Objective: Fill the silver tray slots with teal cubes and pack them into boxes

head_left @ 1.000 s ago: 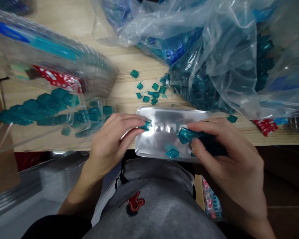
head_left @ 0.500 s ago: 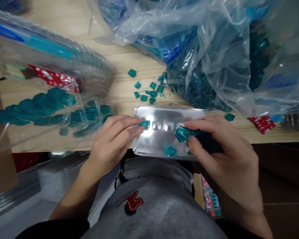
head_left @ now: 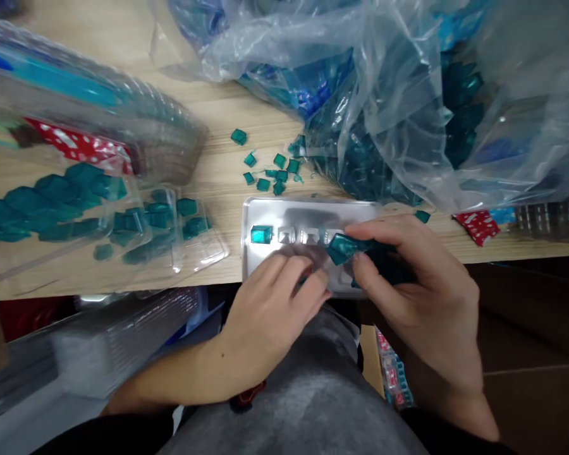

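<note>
A clear plastic blister tray (head_left: 308, 212) lies at the table's near edge. One teal gem piece (head_left: 261, 234) sits in its leftmost pocket; the pockets beside it are bare. My right hand (head_left: 408, 284) is closed on a clump of teal gem pieces (head_left: 342, 248) over the tray's right part. My left hand (head_left: 277, 303) rests on the tray's near edge, fingers curled; a bit of teal shows under its fingertips, and I cannot make out whether it grips it.
Several loose teal pieces (head_left: 270, 169) lie on the wooden table (head_left: 218, 170) behind the tray. A large clear bag (head_left: 398, 107) full of teal pieces fills the back right. Filled trays (head_left: 99, 208) and red cards (head_left: 477, 225) lie at left and right.
My left hand let go of a teal piece in the leftmost pocket and moved right to the tray's near edge. The right hand kept its clump.
</note>
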A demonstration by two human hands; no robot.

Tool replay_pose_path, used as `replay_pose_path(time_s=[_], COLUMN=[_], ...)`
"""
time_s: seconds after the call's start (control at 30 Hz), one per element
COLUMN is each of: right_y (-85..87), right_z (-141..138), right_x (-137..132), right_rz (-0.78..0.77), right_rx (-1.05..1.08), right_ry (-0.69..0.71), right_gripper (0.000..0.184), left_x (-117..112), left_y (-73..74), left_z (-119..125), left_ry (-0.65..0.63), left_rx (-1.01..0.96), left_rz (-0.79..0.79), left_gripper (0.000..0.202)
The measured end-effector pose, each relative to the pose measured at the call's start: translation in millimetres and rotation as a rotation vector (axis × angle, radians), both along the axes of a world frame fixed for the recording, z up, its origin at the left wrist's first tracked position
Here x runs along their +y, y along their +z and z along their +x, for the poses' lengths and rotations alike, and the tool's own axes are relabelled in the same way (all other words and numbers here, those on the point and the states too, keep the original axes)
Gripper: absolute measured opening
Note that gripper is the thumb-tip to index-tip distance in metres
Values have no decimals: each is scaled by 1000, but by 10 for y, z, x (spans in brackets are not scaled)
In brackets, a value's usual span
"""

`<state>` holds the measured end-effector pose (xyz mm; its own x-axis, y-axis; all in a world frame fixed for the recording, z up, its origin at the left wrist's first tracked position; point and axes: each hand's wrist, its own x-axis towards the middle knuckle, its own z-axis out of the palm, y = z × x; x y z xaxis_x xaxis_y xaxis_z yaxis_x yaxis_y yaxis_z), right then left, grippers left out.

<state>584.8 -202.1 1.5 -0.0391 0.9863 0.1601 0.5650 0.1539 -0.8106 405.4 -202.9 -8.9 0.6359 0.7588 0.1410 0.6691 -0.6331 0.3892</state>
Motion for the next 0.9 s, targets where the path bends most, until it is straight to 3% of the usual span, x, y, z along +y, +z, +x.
replay_pose_path(time_s=[0.13,0.23,0.3,0.4,0.57,0.7,0.9], right_y=[-19,-31,-44,-66,-82,-76,-69], right_z=[40,64,79,98,106,100,95], right_x=[0,-1,2,9,23,30,29], right_rz=[-13,-18,-10,1,17,25,1], right_rx=[-11,-4,3,13,30,28,13], right_ry=[-1,12,24,48,74,84,71], right_gripper=[22,22,22,22,21,21,22], left_x=[12,36,73,168,288,291,335], left_y=[71,102,67,-22,-48,-52,-152], left_z=[-87,-224,-291,-335,-324,-342,-346], left_ry=[-45,16,123,214,141,183,91], left_rx=[-91,-238,-365,-431,-215,-226,-295], left_rz=[-184,-282,-255,-90,15,3,42], left_gripper=[12,12,17,31,27,24,29])
